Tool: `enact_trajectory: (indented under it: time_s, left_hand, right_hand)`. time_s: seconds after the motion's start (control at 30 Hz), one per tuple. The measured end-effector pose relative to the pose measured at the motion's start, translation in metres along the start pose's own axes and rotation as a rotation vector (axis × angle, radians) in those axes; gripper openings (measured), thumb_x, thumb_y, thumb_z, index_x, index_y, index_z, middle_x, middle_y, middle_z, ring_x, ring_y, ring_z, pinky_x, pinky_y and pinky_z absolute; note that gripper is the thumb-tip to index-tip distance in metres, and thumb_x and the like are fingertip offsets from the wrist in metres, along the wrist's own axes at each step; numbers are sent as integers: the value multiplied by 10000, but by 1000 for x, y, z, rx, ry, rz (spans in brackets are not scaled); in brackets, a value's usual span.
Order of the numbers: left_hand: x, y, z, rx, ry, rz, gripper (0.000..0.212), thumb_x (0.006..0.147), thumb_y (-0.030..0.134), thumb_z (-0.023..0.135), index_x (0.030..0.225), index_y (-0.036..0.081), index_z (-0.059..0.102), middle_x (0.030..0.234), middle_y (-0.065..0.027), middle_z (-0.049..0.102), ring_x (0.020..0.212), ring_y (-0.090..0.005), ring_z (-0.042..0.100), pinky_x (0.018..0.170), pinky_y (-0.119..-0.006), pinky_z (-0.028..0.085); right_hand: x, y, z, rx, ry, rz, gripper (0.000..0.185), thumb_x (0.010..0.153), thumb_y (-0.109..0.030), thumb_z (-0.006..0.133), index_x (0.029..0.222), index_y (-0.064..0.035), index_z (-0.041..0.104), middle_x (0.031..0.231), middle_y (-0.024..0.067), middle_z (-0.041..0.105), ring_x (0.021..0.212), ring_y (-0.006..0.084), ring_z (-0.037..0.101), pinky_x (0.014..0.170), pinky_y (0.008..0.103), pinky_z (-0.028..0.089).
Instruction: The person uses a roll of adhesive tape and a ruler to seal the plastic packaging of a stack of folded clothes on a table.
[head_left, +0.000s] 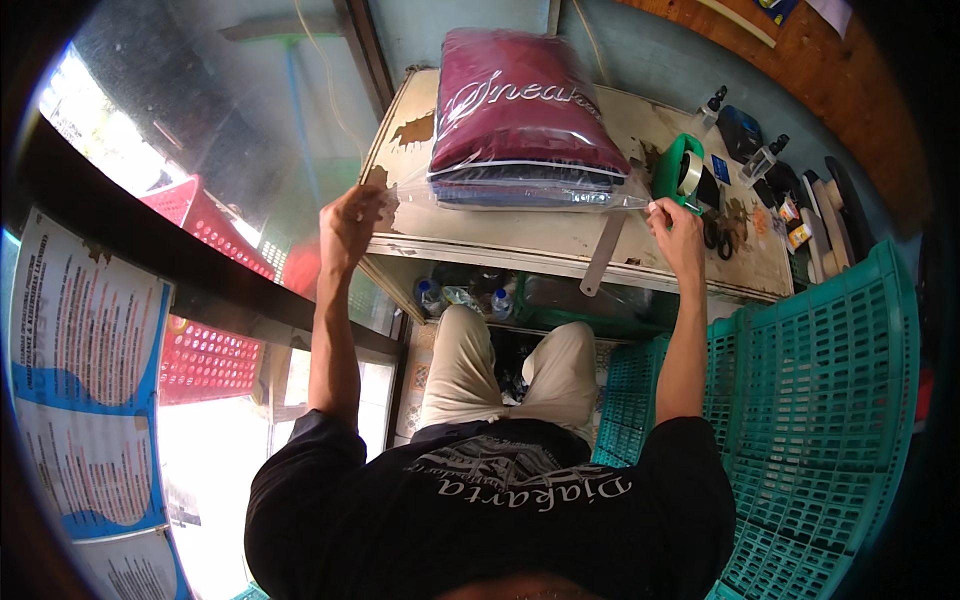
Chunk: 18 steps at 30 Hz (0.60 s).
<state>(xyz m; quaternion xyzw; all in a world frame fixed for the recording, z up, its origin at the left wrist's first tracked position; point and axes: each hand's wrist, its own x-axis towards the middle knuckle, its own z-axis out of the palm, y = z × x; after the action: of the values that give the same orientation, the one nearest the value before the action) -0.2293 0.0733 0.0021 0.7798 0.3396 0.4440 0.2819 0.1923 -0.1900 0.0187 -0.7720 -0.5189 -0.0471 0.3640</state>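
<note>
A clear plastic bag (517, 193) encloses a stack of folded clothes (529, 112), a maroon garment with white lettering on top and darker ones beneath. It lies on a worn, cream-coloured table (495, 229). My left hand (351, 225) pinches one corner of the bag's near edge, pulled out to the left. On the other side, my right hand (673, 225) grips the opposite corner, so the plastic is stretched between both hands. A metal ruler (604, 255) sticks out over the table's front edge. Beside my right hand stands a green tape dispenser (667, 166) with a roll of clear tape (691, 174).
Black scissors (721, 241), spray bottles (761, 161) and brushes (821, 217) crowd the table's right side. Teal plastic crates (817, 390) stand close on my right. A glass pane (262, 97) borders the left, with pink baskets (214, 232) beyond. Water bottles (501, 301) sit under the tabletop.
</note>
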Motion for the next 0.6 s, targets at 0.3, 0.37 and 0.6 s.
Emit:
enact_trajectory:
  time_s: [0.3,0.37,0.6]
  left_hand:
    - [109,-10,29,-255,-271,-348,687,1022,580,425,1294,-36,562,1194,-152,680,1091,-210,646,896,-383,510]
    - [139,-28,56,-437,-384,-569,936,942,766,328,1338,-61,518,1259,-223,630,1137,-317,630,950,-465,502]
    - [218,-39,142,-711,-589,-722,1186,780,940,149,1382,-20,495,1273,-211,609,1106,-346,596,932,-506,492]
  right_hand:
    - [118,-10,20,527,-210,290,706,985,-614,484,1192,48,614,1076,103,686,935,183,649,717,321,514]
    - [146,-20,41,477,-215,386,870,930,-744,429,1275,38,593,1193,152,646,1076,258,619,832,401,524]
    - [228,24,87,908,-554,618,1081,815,-904,284,1525,-93,372,1496,151,470,1349,292,465,1113,442,378]
